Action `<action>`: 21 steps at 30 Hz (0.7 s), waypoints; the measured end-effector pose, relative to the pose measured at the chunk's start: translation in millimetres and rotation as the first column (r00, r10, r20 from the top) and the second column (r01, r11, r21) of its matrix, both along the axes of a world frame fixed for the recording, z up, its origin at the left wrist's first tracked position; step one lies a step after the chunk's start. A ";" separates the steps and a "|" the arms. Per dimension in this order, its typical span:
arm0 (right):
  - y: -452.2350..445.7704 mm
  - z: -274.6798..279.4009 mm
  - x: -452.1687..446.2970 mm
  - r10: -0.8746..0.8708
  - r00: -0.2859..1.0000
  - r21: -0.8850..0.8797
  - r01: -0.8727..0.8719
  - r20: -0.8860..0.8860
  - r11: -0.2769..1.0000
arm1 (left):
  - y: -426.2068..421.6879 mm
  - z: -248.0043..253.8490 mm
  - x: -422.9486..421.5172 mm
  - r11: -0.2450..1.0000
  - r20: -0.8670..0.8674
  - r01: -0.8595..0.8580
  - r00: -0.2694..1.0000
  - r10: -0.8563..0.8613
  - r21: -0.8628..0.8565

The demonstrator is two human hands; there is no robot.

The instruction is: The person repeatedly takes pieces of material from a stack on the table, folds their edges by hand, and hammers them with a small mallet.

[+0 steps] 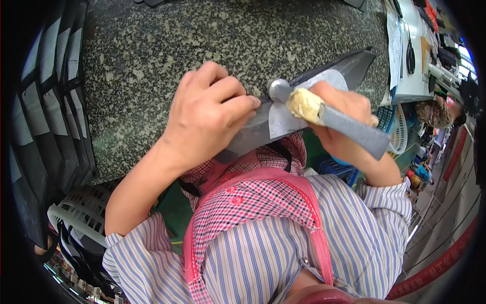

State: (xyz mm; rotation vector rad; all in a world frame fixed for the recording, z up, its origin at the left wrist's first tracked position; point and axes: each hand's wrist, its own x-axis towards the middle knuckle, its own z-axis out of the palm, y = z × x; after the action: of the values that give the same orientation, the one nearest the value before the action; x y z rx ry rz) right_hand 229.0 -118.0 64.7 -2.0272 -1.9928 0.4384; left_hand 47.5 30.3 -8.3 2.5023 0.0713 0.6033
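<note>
A dark grey, leather-like piece [250, 133] with pale grey patches lies slantwise along the front edge of the speckled stone worktop [223, 40]. My left hand [205, 114] is closed at the upper edge of this piece, with thumb and forefinger pinched together there. In my right hand [344, 109] is a hammer [354, 130], gripped close to its head. Yellow wrapping covers the middle of the head, and a flat grey end points toward my right forearm. The hammer's round metal face is over the piece's upper edge, just right of my left fingertips. Its handle is mostly hidden.
Overlapping stacks of similar dark pieces [45, 131] with pale patches line the worktop's left side. Below them is a white basket [76, 218] containing dark pieces. To the right are a white table [415, 55], a white basket [400, 131] and a blue basket [341, 172].
</note>
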 end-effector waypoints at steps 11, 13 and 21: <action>12.4 7.8 -11.2 0.046 0.993 -0.092 -0.036 0.109 0.995 | 17.7 8.6 -11.8 0.997 -0.088 0.068 0.994 -0.071 -0.039; 20.5 14.8 -1.8 0.053 0.990 0.020 -0.056 0.130 0.998 | 19.6 9.0 -11.7 0.994 -0.059 0.095 0.994 -0.092 0.046; 26.3 8.3 -21.2 0.107 0.993 -0.103 -0.102 0.043 0.989 | 25.6 6.4 -23.0 0.998 -0.097 0.066 0.993 -0.068 -0.019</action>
State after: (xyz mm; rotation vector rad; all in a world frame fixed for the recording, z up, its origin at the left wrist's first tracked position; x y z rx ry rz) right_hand 207.8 -91.6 73.0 -2.0166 -2.1540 0.5270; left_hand 24.5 55.9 -1.9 2.5074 0.0283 0.4506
